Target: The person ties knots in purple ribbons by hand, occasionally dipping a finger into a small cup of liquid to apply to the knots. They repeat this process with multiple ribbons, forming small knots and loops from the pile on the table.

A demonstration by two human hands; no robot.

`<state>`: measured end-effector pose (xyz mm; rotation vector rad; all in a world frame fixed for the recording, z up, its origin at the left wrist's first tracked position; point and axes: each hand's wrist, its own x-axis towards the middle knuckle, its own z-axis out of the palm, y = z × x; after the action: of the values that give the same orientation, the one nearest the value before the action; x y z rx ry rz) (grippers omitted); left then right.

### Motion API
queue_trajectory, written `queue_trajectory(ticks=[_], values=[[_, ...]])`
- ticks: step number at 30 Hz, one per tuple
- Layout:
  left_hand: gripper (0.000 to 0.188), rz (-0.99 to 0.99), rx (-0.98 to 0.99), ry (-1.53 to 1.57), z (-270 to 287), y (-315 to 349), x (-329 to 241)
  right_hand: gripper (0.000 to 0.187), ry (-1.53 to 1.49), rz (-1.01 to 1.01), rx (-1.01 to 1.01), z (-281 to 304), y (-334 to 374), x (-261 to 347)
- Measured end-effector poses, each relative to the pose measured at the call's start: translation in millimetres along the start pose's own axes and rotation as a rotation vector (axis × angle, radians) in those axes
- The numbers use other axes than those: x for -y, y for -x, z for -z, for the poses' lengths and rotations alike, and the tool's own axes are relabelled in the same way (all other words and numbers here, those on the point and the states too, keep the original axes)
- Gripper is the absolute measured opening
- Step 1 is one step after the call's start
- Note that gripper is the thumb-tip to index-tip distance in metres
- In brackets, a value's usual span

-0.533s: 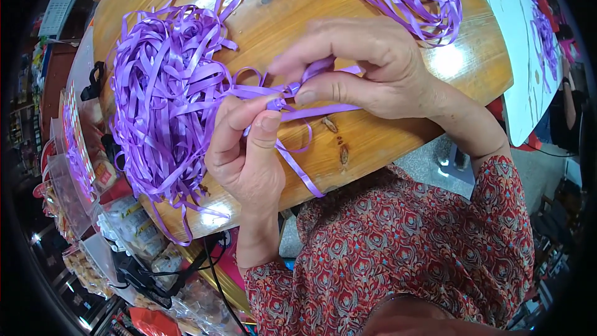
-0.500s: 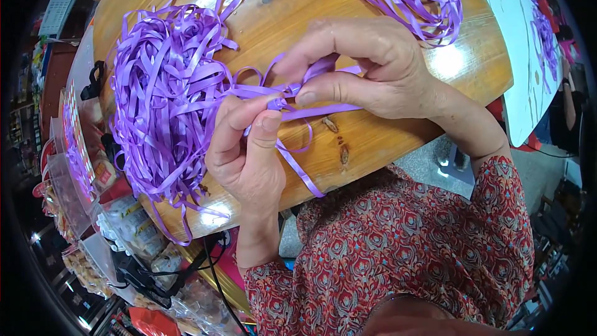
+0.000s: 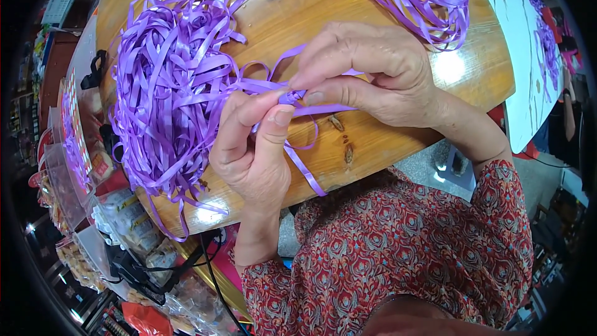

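My left hand [image 3: 252, 140] pinches a small folded knot of purple ribbon [image 3: 291, 98] between thumb and forefinger. From the right, my right hand [image 3: 379, 74] reaches in, its thumb and forefinger closed at the same knot, so the fingertips of both hands nearly meet. Strands of the ribbon run back to a large tangled heap of purple ribbon [image 3: 168, 87] left of my hands. One loose ribbon end [image 3: 305, 171] hangs down past my left hand toward the table's near edge. The fingers partly hide the knot.
A looser bundle of purple ribbon [image 3: 429, 6] lies at the far right of the wooden table [image 3: 292, 18]. Beyond it stands a white marbled board [image 3: 519, 99]. Left of the table are packaged goods [image 3: 134, 227] and a black cable [image 3: 214, 280].
My right thumb and forefinger have come together at the knot, where the forefinger was raised with a ribbon loop under it. My left fingers keep their pinch.
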<state>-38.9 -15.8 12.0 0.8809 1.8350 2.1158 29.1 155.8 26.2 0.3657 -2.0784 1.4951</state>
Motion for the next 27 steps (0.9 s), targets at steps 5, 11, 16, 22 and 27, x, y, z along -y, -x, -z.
queue_trajectory(ticks=[5, 11, 16, 22, 27], values=[[0.012, -0.025, 0.02, -0.095, -0.5, 2.9, -1.7, 0.015, -0.011, -0.024, 0.004, -1.1, 1.8, 0.4], [0.019, -0.079, 0.01, -0.14, 0.8, 3.0, 2.7, 0.015, 0.011, 0.011, -0.008, -0.8, 2.3, 1.9], [0.019, -0.082, 0.023, -0.125, 1.3, 3.8, 3.3, 0.015, 0.036, 0.045, 0.004, -0.2, 2.9, -1.4], [0.017, -0.081, 0.088, -0.161, 1.8, 0.8, -1.1, 0.017, 0.096, 0.123, 0.01, 0.6, 2.5, -2.3], [0.015, -0.096, 0.103, -0.132, 1.5, -0.4, -3.0, 0.019, 0.214, 0.168, 0.045, 2.6, -0.4, 2.5]])
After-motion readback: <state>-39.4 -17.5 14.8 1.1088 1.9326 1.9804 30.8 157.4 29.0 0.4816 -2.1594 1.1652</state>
